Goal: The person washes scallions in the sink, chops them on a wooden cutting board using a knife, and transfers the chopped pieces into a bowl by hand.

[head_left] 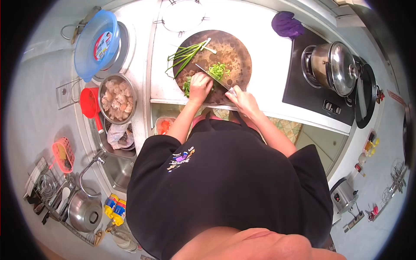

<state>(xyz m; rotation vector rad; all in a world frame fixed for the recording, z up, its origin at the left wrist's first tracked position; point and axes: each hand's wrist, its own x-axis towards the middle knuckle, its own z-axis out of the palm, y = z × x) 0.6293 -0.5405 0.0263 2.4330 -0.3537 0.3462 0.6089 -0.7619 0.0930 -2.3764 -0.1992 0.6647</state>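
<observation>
A round wooden cutting board (236, 54) lies on the white counter. My right hand (243, 100) is closed round the handle of a knife (213, 77), whose blade slants up and left over the board. My left hand (200, 87) has its fingers bent together on green leaves (186, 86) beside the blade, at the board's lower left. Chopped greens (218, 70) lie in a small pile just beyond the blade. Several long green onions (189, 55) rest at the board's upper left, their tips hanging over its edge.
A steel pot (331, 67) stands on the black stove (299, 82) at right, near a purple cloth (287, 24). At left are a blue basin (89, 47), a steel bowl of meat (117, 99), a red dipper (89, 103) and the sink (121, 171). A wire rack (181, 31) lies behind the board.
</observation>
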